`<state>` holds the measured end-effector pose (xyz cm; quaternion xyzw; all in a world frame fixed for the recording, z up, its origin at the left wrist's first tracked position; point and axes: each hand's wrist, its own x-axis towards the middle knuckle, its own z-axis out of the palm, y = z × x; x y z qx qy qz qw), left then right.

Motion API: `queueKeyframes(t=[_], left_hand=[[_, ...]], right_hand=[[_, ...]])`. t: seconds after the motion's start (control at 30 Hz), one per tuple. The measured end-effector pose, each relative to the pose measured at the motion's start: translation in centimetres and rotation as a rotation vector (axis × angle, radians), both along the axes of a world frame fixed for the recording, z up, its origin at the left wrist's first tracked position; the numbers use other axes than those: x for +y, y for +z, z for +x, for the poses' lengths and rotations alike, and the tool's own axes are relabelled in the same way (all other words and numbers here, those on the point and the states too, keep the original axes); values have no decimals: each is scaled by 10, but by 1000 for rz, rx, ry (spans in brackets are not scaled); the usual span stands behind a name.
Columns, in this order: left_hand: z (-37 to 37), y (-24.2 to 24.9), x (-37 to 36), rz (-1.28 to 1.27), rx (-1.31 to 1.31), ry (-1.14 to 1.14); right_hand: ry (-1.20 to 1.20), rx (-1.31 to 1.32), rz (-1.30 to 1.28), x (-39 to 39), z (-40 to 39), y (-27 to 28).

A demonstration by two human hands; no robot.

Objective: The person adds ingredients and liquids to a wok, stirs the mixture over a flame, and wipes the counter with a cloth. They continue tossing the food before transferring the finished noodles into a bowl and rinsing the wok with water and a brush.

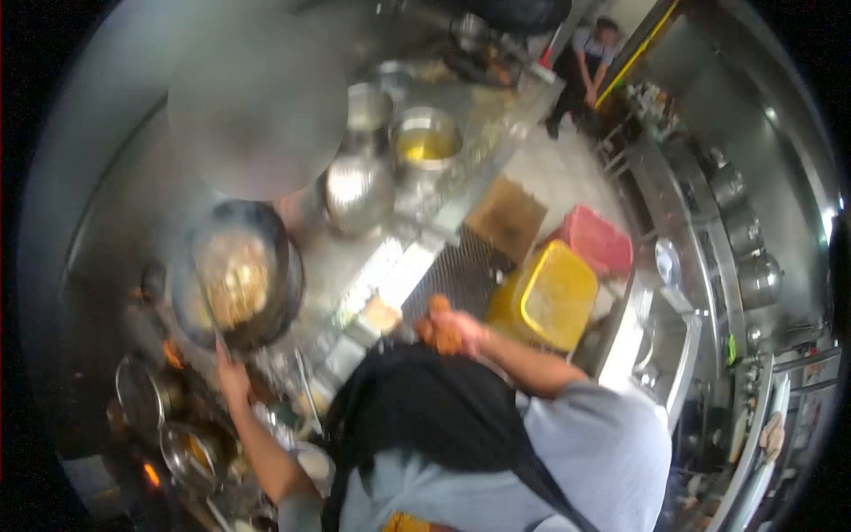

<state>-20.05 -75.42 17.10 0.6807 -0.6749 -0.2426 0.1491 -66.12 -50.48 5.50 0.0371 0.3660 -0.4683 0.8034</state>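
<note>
My left hand (232, 377) is closed around the handle of a long-handled cooking utensil (209, 306). Its far end goes down into a dark wok (294, 275), where I cannot make out its shape. Pale brown food in liquid (235, 275) fills the bottom of the wok, blurred by steam. In front of my apron, my right hand (470, 334) grips what looks like a crumpled orange-brown cloth (441, 330). That hand is well apart from the wok, near the counter's front edge.
Metal pots, one with yellow liquid (427, 142), stand behind the wok. Flames (173, 355) show at left, near more pans (191, 454). A yellow bin (554, 297), a red tub (598, 239) and cardboard (507, 217) lie to my right. A person (585, 71) stands farther off.
</note>
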Motion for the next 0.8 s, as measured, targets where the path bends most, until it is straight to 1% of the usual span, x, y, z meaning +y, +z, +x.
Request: queueKeyframes(t=[0.03,0.1,0.13,0.17,0.2,0.23,0.27,0.33,0.4,0.43,0.5,0.53,0.6,0.63,0.67,0.7,0.73,0.77,0.8], left_hand=[[19,-9,9,52,-39,-20],[4,-18,-16,2,13,-11],[15,-20,-5,32,7,-46],[25,-17,8,73,-7,-71],[35,-17,15,76,-17,-35],[45,-12,25,29,-13,-124],[59,-4,41,-8,-17,-194],[37,55,84,83,-148,-94],[42,57,123,228,192,84],[41,68,141,283,243,130],[34,107,164,401,328,163],[35,108,167,397,319,177],[38,101,173,502,401,174],[44,73,172,313,279,57],[40,45,170,306,276,70],[34,21,163,170,236,87],[26,11,156,29,196,103],[5,15,150,21,199,115],[-23,16,144,60,292,290]], right_hand=[[-4,-12,-2,21,20,-4],[24,65,-106,-16,-10,14],[-84,149,-31,-13,4,38],[-181,224,53,-10,16,50],[-145,214,53,-12,15,49],[-124,256,84,-9,11,47],[-81,294,117,-8,8,43],[-15,241,78,-12,7,50],[43,171,-20,-16,-7,30],[27,183,1,-19,-1,36],[-37,253,49,-25,14,67],[-26,242,47,-28,12,60],[40,222,18,-33,-3,48],[51,218,8,-39,-10,42],[93,219,11,-42,-18,35],[136,220,14,-46,-25,30],[150,220,3,-53,-31,33],[165,234,-17,-57,-36,40],[182,248,-36,-61,-42,45]])
